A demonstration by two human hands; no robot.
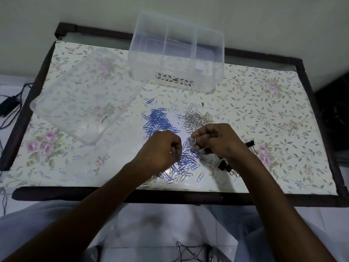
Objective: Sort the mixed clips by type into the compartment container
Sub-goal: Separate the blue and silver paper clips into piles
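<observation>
Both hands hover over the mixed heap near my edge of the worktop: my right hand pinches a silver clip between thumb and fingertips, while my left hand is curled into a loose fist, and I cannot tell whether it holds anything.

At the back of the worktop stands the clear compartment container, with dividers inside and no clips in it. Left of it lies a clear lid, flat on the flowered surface.

Between the container and my hands sit two sorted piles, apart from each other: blue clips on the left, silver clips on the right, with one blue clip stray beyond them. The mixed heap of blue and silver clips spreads beneath my hands. Black binder clips lie under and beside my right wrist, one just right of that hand.
</observation>
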